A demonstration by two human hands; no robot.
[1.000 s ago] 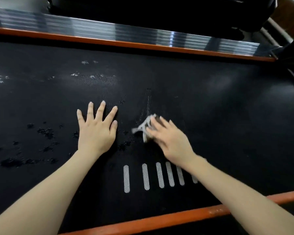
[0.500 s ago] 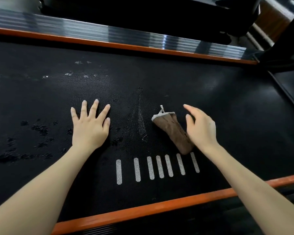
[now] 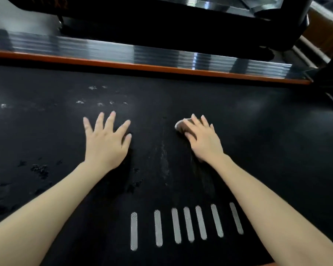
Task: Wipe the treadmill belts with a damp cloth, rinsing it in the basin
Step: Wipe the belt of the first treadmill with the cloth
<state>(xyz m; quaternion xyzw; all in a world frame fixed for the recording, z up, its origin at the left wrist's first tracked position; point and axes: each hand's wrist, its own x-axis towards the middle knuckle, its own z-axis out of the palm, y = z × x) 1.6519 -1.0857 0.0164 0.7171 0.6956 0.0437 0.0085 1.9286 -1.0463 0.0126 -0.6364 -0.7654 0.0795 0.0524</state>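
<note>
The black treadmill belt point(image 3: 261, 150) fills the view. My left hand point(image 3: 106, 143) lies flat on it with fingers spread, holding nothing. My right hand point(image 3: 202, 139) rests with fairly straight fingers on top of a brown cloth point(image 3: 179, 126). Only the cloth's far-left end shows beyond my fingertips; the rest is hidden under the hand. A pale smeared streak point(image 3: 163, 158) runs down the belt between my two hands.
Dark wet specks point(image 3: 39, 169) and pale spots point(image 3: 96, 102) mark the belt's left side. Several white stripes point(image 3: 181, 225) sit near the front edge. An orange strip point(image 3: 142, 67) and silver side rail point(image 3: 123, 51) border the far side, with a black frame post point(image 3: 292, 22) behind. No basin shows.
My right hand had let go of the cloth half a second ago; it now lies on top of it, farther up the belt. The view moved closer. My left hand stayed flat.
</note>
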